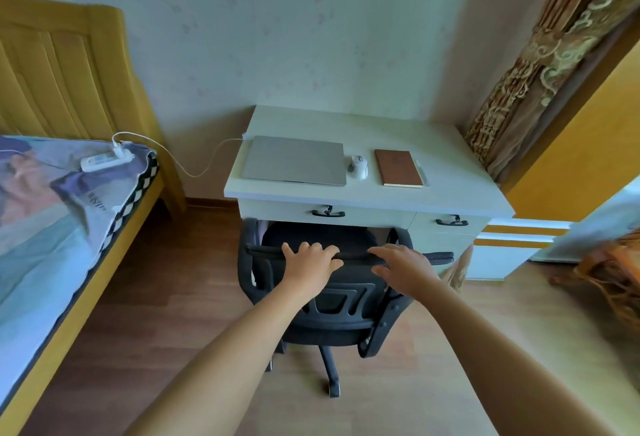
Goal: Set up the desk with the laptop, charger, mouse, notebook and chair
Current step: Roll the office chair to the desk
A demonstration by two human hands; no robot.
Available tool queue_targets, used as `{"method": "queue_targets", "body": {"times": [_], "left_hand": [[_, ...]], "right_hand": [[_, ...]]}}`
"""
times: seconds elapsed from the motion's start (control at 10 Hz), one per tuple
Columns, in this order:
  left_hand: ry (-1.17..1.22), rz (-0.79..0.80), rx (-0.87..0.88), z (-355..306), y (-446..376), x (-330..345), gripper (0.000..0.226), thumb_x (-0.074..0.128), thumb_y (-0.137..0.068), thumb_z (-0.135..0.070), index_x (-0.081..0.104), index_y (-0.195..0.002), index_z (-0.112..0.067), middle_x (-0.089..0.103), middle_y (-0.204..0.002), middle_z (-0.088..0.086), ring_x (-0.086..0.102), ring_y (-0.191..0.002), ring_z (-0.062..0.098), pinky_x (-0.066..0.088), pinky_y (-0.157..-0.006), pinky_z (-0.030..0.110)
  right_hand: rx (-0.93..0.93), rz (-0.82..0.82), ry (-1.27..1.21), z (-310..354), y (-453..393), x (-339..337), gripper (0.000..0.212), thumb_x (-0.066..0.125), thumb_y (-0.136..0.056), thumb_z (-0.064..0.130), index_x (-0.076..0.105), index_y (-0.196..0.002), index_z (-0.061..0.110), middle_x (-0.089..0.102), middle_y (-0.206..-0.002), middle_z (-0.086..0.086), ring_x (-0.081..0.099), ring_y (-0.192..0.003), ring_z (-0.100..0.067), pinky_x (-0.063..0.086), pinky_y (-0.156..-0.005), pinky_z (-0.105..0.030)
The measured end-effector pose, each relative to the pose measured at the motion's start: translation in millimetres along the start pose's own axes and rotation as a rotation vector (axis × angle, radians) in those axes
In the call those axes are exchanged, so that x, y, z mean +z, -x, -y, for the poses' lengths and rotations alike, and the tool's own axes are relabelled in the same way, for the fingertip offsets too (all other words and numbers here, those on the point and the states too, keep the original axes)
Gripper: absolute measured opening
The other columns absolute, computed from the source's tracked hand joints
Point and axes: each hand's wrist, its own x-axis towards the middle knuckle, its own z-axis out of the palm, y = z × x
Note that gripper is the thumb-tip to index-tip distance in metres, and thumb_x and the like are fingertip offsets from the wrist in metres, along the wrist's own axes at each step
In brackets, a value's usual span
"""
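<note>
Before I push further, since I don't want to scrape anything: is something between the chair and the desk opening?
Nothing visible blocks it. The chair already sits partly under the desk, left of the drawer unit. Left hand rests on the backrest top; right hand hovers open.

Chair [332, 297] fills the desk [381, 130] kneehole; back desktop bare.
</note>
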Motion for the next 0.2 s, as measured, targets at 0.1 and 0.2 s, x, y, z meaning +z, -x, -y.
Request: {"method": "queue_targets", "body": {"times": [0.1,0.2], "left_hand": [[0.039,-0.014,0.013,7.7,9.7,-8.8,0.04,0.042,-0.099,-0.042,0.046,-0.136,-0.026,0.056,-0.131,0.001,0.048,-0.121,0.026,0.031,-0.105,0.051],[0.1,-0.132,0.049,8.6,23.9,-34.7,0.033,0.047,-0.097,-0.039,0.056,-0.125,-0.024,0.061,-0.124,-0.002,0.054,-0.114,0.022,0.043,-0.091,0.039]], "right_hand": [[0.031,-0.029,0.011,8.1,15.6,-19.1,0.036,0.048,-0.094,0.034,0.052,-0.13,0.028,0.053,-0.135,0.004,0.051,-0.119,-0.02,0.041,-0.093,-0.037],[0.046,-0.114,0.008,16.5,36.1,-42.2,0.027,0.049,-0.094,0.032,0.06,-0.117,0.027,0.065,-0.119,0.007,0.058,-0.108,-0.017,0.043,-0.086,-0.033]]}}
